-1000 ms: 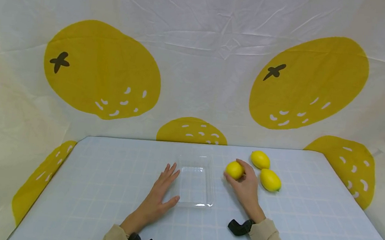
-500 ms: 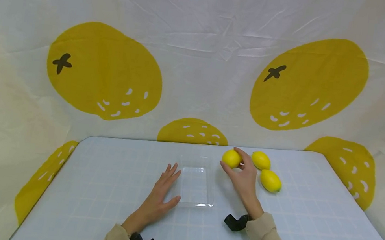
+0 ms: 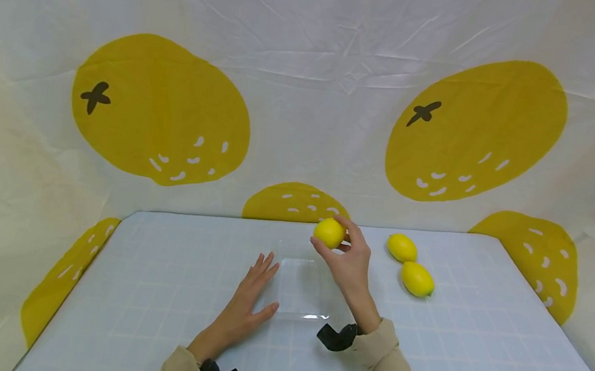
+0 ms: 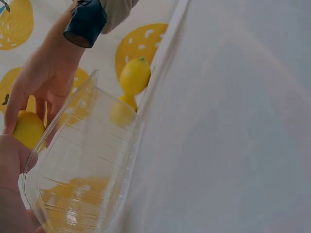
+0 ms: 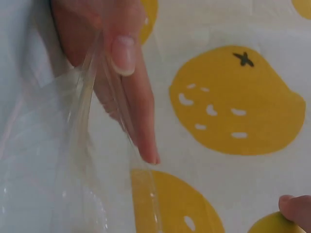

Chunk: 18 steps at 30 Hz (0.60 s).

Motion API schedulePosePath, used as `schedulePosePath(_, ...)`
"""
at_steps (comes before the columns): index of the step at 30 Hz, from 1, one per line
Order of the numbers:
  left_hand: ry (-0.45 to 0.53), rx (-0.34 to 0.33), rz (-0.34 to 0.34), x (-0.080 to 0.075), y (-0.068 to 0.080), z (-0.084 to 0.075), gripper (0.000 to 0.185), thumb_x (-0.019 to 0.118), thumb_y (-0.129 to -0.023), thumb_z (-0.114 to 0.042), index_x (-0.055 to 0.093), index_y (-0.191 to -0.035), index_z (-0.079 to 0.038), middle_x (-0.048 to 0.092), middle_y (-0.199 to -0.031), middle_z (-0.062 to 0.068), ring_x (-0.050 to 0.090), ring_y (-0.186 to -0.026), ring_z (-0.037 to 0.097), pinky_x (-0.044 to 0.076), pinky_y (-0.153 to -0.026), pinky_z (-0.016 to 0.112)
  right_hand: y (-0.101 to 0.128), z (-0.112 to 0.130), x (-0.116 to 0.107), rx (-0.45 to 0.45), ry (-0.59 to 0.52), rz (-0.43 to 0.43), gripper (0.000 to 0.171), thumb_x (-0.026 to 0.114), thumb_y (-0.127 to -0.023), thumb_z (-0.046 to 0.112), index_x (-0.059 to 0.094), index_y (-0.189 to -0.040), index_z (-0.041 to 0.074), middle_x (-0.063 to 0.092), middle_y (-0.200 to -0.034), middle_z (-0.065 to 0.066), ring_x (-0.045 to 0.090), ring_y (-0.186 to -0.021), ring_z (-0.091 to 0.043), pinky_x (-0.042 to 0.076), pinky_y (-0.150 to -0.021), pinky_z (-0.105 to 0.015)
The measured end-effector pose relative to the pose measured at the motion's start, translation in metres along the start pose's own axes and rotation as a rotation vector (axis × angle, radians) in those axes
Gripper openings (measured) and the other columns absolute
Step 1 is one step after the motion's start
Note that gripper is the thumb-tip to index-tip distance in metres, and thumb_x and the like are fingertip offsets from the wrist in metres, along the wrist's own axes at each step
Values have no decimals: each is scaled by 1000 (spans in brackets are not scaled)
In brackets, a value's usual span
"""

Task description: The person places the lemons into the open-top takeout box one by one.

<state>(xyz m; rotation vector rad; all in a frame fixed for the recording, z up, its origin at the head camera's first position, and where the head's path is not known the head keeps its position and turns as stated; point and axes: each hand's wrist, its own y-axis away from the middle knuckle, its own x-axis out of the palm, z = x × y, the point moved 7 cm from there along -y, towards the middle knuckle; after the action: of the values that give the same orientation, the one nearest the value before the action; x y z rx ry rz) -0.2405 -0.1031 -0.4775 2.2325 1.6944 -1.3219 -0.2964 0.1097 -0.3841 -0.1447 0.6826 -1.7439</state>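
A yellow lemon (image 3: 329, 233) is pinched between the thumb and fingers of my right hand (image 3: 348, 265), raised over the far part of a clear plastic container (image 3: 304, 293). The same lemon (image 4: 28, 129) shows at the left of the left wrist view, behind the container wall (image 4: 92, 145). My left hand (image 3: 242, 305) has its fingers spread along the container's left side, fingertips right at the rim. In the right wrist view, left-hand fingers (image 5: 138, 102) lie along the clear rim.
Two more lemons lie close together at the back right of the table, one farther (image 3: 402, 247) and one nearer (image 3: 417, 279). A pale checked cloth (image 3: 165, 280) covers the table. Behind it hangs a white sheet (image 3: 316, 120) printed with large yellow fruit.
My right hand has lifted the lemon and carried it left, from beside the container to above its far part. The left hand and the other two lemons have stayed in place.
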Motion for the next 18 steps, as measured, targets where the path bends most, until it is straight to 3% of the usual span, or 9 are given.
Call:
schedulePosePath(4,-4,7,-8,1,0,0,72,64,-93,-21,31,-155,-7,17,-165,10,3,-152,31,11,-114,69,5,2,20,15,-22,50,60,87,-77,21,61,-130,10,60,-128,-7,57,-99,-25,58,-77,-38)
schedulePosePath(9,-8,26,-15,1,-1,0,71,63,-93,-23,32,-155,-5,18,-164,13,6,-152,34,12,-112,70,17,-1,42,38,9,142,62,88,-75,21,61,-129,8,58,-128,-10,56,-101,-26,58,-73,-36)
schedulePosePath(18,-8,33,-13,0,-1,-2,71,62,-94,-25,31,-156,-14,19,-164,15,6,-151,36,11,-112,71,32,-12,61,95,67,261,62,88,-75,20,60,-128,5,57,-125,-14,57,-108,-29,58,-81,-41)
